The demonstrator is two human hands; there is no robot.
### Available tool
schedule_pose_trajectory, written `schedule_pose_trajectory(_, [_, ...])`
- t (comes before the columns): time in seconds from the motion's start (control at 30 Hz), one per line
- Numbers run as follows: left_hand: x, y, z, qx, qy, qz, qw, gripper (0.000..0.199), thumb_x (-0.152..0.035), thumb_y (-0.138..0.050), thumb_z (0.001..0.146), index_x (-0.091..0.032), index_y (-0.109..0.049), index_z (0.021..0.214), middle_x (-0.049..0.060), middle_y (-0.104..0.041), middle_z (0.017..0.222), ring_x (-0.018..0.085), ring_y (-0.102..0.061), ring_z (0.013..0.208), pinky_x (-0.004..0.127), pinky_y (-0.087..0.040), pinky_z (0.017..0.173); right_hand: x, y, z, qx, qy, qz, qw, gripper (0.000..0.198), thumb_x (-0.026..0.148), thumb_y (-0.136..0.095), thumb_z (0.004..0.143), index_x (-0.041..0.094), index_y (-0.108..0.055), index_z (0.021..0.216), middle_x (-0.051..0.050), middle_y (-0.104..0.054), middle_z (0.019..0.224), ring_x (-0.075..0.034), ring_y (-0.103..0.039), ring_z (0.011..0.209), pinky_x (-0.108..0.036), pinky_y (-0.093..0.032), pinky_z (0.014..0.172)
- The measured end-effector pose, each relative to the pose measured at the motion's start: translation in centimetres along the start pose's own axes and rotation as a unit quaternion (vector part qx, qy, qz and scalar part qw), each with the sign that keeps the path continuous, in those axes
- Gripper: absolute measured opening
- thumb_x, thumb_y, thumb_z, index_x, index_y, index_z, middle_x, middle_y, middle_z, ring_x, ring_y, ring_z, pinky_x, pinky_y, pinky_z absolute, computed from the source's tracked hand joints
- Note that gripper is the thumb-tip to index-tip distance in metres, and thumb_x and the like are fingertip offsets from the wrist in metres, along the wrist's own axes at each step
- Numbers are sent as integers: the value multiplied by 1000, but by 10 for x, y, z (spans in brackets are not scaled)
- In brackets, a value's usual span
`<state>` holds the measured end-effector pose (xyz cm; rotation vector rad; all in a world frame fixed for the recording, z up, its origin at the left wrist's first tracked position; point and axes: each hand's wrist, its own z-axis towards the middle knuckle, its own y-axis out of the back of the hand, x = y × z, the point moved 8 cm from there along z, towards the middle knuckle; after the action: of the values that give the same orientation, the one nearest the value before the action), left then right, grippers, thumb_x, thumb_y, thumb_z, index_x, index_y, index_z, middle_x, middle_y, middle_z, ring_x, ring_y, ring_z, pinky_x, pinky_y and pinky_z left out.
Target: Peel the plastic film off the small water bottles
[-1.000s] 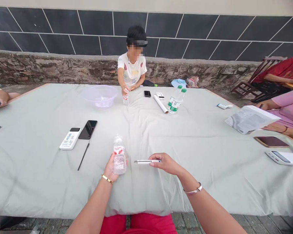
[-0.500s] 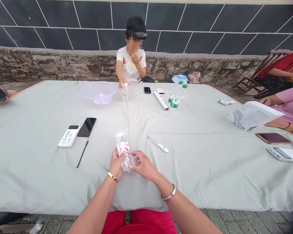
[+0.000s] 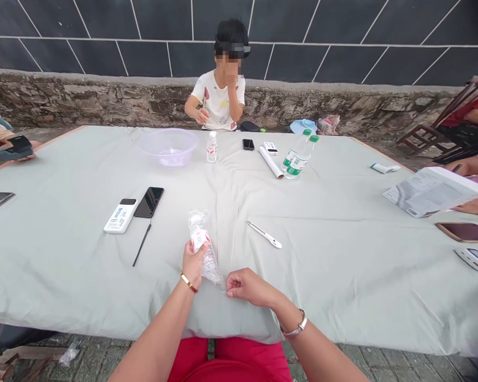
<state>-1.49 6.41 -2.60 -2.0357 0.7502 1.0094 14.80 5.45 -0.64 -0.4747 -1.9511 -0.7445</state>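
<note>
Over the near side of the table (image 3: 322,265), the left hand (image 3: 193,262) is curled around a clear bottle (image 3: 199,237) in a loose plastic wrapper (image 3: 212,271), whose near end the closed right hand (image 3: 247,286) pinches, while a white utility knife (image 3: 265,235) lies just beyond.

A purple basin (image 3: 169,161) stands on the desk (image 3: 330,265); two green-capped bottles (image 3: 298,163) stand beside a white roll (image 3: 270,161), a black phone (image 3: 149,202) beside a white power bank (image 3: 119,218)
</note>
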Motion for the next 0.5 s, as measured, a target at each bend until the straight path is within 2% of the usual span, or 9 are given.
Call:
schedule_pose_trajectory(0.07, [-4, 5, -2, -30, -49, 65, 996, 63, -36, -78, 61, -21, -49, 114, 7, -62, 111, 19, -61, 98, 30, -46, 83, -1, 17, 3, -52, -12, 7, 999, 18, 35, -65, 71, 17, -65, 77, -1, -63, 70, -14, -56, 65, -25, -43, 62])
schedule_pose_trajectory(0.13, [-9, 6, -8, -49, -91, 132, 986, 72, -33, -79, 61, -22, -45, 124, 9, -55, 126, 22, -52, 116, 33, -39, 96, 5, 35, 9, -147, -6, 65, 987, 36, 43, -61, 76, 19, -62, 102, -5, -65, 94, -17, -60, 83, -29, -47, 73])
schedule_pose_trajectory(0.17, [-11, 4, -13, -48, -106, 155, 981, 75, -32, -79, 61, -23, -43, 127, 9, -52, 130, 23, -48, 121, 34, -36, 100, 10, 38, 14, -170, 0, 105, 980, 46, 47, -60, 77, 21, -57, 115, -8, -63, 105, -18, -60, 91, -31, -47, 78])
schedule_pose_trajectory(0.23, [-14, -3, -24, -19, -131, 176, 975, 70, -31, -77, 63, -24, -47, 127, 9, -52, 129, 25, -46, 122, 34, -35, 100, 21, 30, 28, -161, 22, 177, 971, 60, 52, -60, 76, 23, -47, 126, -9, -59, 117, -19, -59, 100, -33, -47, 83])
schedule_pose_trajectory(0.37, [-20, -14, -39, 50, -165, 158, 972, 46, -31, -72, 68, -25, -62, 112, 7, -60, 110, 24, -54, 106, 32, -43, 87, 28, 13, 43, -158, 61, 294, 941, 57, 56, -65, 72, 20, -53, 115, -9, -62, 111, -21, -59, 100, -34, -48, 84])
schedule_pose_trajectory(0.43, [-20, -12, -38, 46, -152, 156, 975, 40, -33, -71, 69, -23, -64, 107, 7, -62, 102, 23, -56, 98, 31, -44, 82, 20, 7, 44, -149, 45, 349, 924, 55, 57, -64, 73, 19, -54, 111, -9, -64, 107, -22, -61, 95, -33, -48, 81])
schedule_pose_trajectory(0.5, [-17, -9, -34, 34, -107, 151, 982, 39, -39, -71, 70, -21, -64, 104, 7, -63, 98, 23, -58, 94, 32, -45, 80, 14, 1, 43, -126, 31, 390, 911, 54, 59, -62, 74, 18, -55, 109, -9, -65, 102, -22, -62, 90, -33, -49, 79])
